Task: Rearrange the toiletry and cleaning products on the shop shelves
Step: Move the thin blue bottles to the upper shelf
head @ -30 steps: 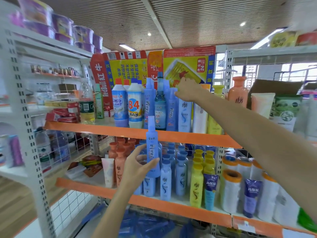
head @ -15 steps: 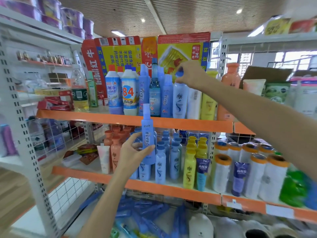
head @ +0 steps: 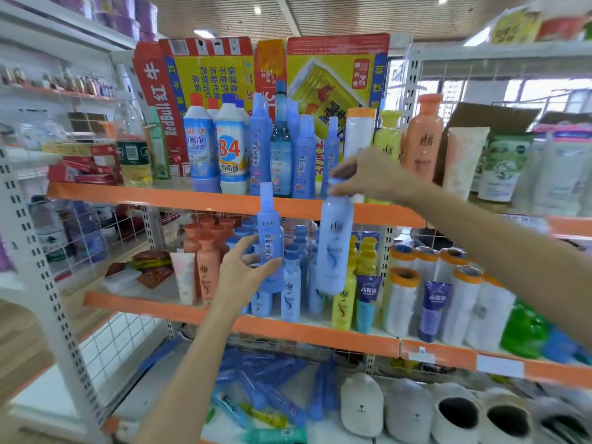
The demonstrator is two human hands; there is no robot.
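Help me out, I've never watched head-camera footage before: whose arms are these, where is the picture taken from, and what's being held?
There is no machine here. A person wears a camera on the head, so you see their own two arms reaching forward at shop shelves. The left hand grips a slim blue spray bottle in front of the middle shelf. The right hand pinches the cap of a rounder pale blue bottle, which hangs below the orange edge of the upper shelf. Both shelves carry rows of shampoo and cleaner bottles.
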